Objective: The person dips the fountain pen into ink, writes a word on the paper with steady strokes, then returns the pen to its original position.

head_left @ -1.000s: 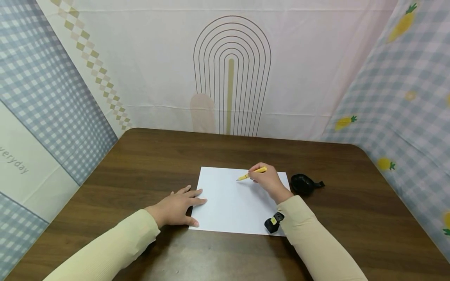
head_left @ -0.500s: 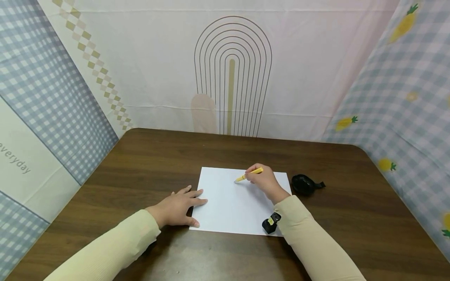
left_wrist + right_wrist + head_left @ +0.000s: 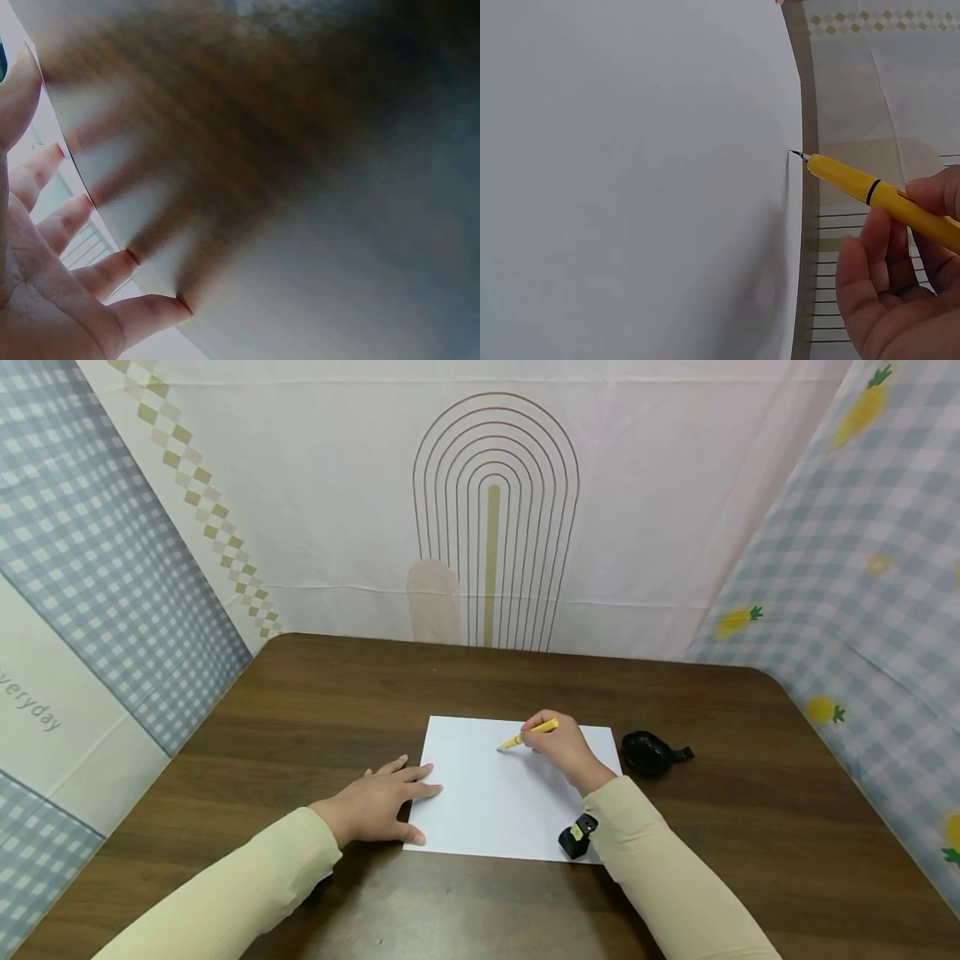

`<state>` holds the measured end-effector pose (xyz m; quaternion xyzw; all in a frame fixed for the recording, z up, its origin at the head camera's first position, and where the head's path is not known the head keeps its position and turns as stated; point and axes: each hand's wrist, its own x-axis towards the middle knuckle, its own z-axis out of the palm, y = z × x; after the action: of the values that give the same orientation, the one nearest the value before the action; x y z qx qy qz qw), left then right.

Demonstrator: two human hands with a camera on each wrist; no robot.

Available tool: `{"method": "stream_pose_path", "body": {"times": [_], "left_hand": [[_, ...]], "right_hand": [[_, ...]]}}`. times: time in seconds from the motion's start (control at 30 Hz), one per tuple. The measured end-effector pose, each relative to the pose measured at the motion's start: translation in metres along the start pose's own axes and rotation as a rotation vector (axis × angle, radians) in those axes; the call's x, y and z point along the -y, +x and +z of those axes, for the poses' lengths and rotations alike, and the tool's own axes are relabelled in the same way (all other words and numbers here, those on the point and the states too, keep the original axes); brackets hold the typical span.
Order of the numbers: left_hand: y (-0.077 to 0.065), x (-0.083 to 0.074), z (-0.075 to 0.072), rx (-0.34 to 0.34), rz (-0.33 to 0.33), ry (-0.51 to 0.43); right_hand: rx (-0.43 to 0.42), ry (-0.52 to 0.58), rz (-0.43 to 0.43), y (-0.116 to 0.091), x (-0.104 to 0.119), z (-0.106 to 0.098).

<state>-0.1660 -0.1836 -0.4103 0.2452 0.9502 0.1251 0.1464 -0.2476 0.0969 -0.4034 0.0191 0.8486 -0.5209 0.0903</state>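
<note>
A white sheet of paper (image 3: 480, 810) lies flat on the brown table. My right hand (image 3: 564, 745) pinches a yellow fountain pen (image 3: 531, 735) between thumb and fingers over the upper middle of the sheet. In the right wrist view the pen (image 3: 847, 177) has a black ring and a dark nib, whose tip meets the paper (image 3: 645, 172). Whether it leaves a mark there I cannot tell. At the sheet's left edge my left hand (image 3: 373, 803) rests with fingers spread, the fingertips on the paper. The left wrist view shows the left hand's (image 3: 60, 277) palm side.
Right of the sheet lies a glossy black pouch-like object (image 3: 648, 754) with a narrow tail. A small black camera (image 3: 577, 837) sits at the right wrist. The wooden table (image 3: 337, 693) ends at a white patterned cloth (image 3: 330, 510), with checked cloth on both sides.
My right hand and the pen have shifted slightly left and a little toward me over the sheet, mostly in the first half second. The left hand and the paper stay in place.
</note>
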Motion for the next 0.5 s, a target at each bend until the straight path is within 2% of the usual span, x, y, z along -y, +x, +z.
{"method": "stream_pose_path", "body": {"times": [0.5], "left_hand": [[-0.0009, -0.0005, -0.0007, -0.002, 0.003, -0.004]], "right_hand": [[0.016, 0.002, -0.072, -0.0026, -0.0017, -0.0026]]}}
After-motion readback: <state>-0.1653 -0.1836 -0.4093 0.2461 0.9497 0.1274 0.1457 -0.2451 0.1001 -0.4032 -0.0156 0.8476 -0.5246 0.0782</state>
